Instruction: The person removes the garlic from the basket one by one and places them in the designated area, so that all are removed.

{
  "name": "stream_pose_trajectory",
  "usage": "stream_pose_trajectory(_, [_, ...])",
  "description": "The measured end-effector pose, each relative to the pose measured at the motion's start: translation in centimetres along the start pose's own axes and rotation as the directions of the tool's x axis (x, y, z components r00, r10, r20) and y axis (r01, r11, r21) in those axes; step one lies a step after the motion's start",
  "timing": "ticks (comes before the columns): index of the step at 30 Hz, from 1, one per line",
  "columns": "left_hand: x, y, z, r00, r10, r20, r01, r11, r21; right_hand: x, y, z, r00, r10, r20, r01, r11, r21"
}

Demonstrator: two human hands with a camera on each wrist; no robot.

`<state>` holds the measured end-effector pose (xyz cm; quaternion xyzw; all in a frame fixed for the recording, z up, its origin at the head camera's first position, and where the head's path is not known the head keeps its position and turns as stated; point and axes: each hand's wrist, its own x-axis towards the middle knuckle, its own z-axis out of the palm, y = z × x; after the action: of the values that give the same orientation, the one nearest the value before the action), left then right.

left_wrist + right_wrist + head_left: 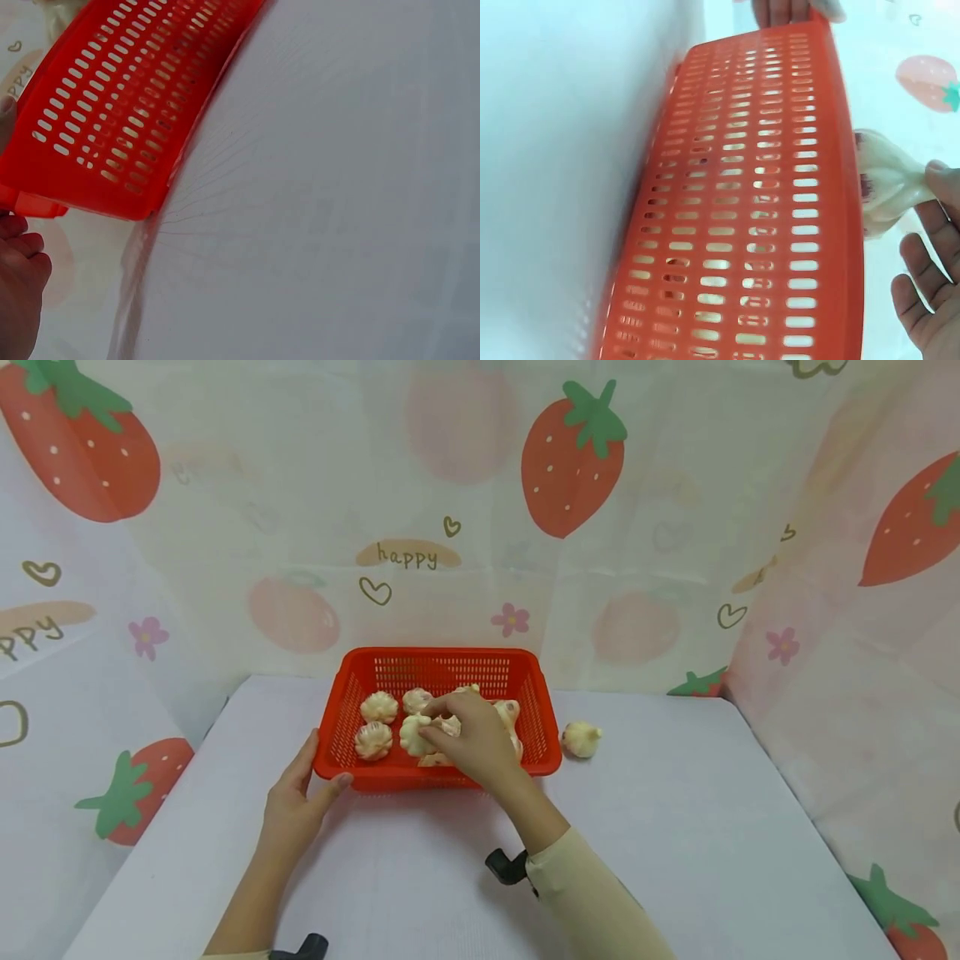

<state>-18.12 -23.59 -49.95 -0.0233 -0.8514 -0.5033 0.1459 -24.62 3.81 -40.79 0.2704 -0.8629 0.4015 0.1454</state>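
Note:
A red plastic basket (pixel 442 782) with slotted walls stands at the back of the white table. My left hand (pixel 291 806) holds its near left corner, thumb at the front rim and fingers along the left side. Between thumb and fingers of my right hand (pixel 480 735) a garlic bulb (pixel 885 182) is pinched by its stem, over the basket's middle. Seen from the right wrist, that bulb shows above the rim. More garlic bulbs (pixel 373 741) lie inside, two of them along the left; others are partly hidden behind my right hand.
One loose garlic bulb (pixel 582 739) sits on the white table (pixel 675 827), just right of the basket. Behind and at both sides hangs a strawberry-print cloth (pixel 465 602), close to the basket's far edge.

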Motion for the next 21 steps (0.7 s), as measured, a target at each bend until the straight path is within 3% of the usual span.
stream_pose_trajectory(10, [0.0,0.0,0.1,1.0,-0.018,0.0,0.018,1.0,0.02,-2.2,0.4,-2.0,0.997,-0.029,-0.078,0.031,0.999,0.028])
stream_pose_trajectory(21, [0.0,0.1,0.1,1.0,-0.014,-0.003,0.014,1.0,0.025,-4.3,1.5,-3.9,0.984,0.0,-0.176,0.018,0.995,0.099])
